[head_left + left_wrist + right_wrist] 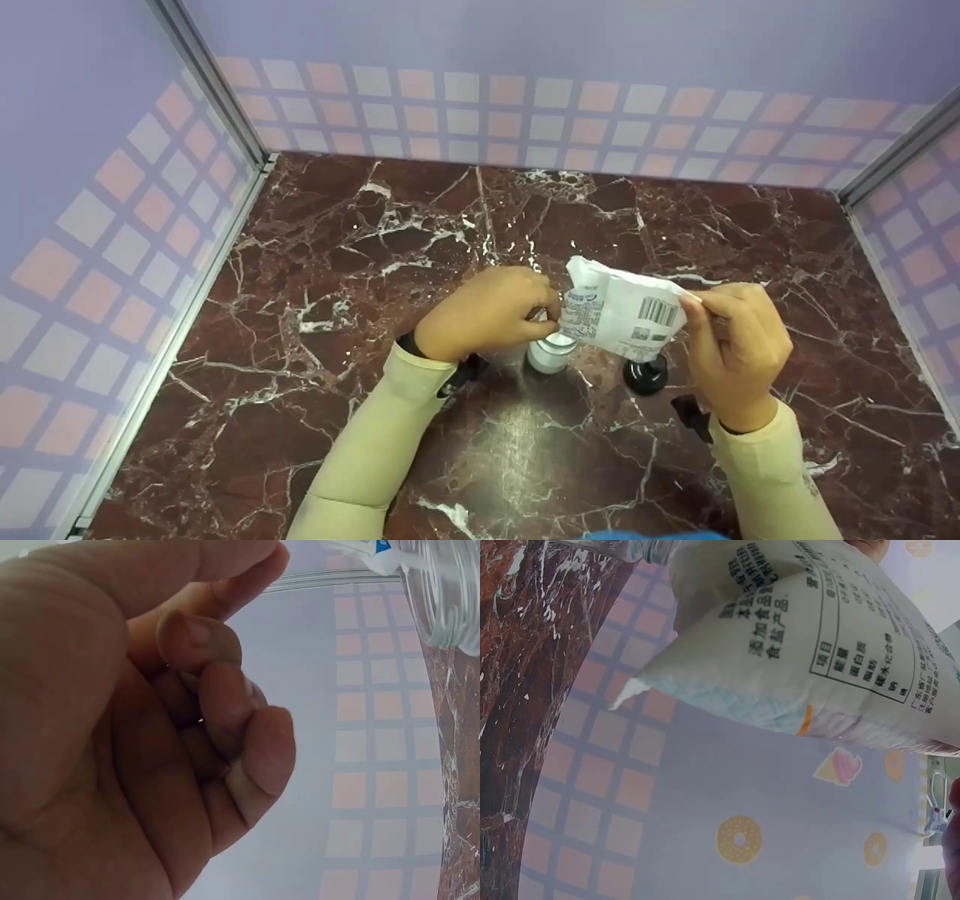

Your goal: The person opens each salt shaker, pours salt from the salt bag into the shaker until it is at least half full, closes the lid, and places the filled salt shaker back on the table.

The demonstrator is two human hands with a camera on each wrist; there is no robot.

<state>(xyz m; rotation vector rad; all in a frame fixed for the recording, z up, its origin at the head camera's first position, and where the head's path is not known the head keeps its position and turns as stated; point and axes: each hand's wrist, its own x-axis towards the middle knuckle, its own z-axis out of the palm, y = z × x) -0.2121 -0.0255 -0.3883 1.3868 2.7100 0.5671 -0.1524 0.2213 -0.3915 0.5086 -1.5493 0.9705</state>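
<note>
My right hand pinches one end of a white printed bag of salt between thumb and fingers. The bag hangs tilted, its other end low over a small glass jar standing on the table. White contents show inside the jar. In the left wrist view, a corner of the bag sits right above the mouth of the jar, with a pale streak between them. My left hand hovers beside the jar and the bag's lower end, fingers loosely curled around nothing.
A black knobbed lid lies right of the jar, below the bag. White grains and flecks show on the dark marbled table beyond the left hand. Tiled-pattern panels wall the table at the back and both sides.
</note>
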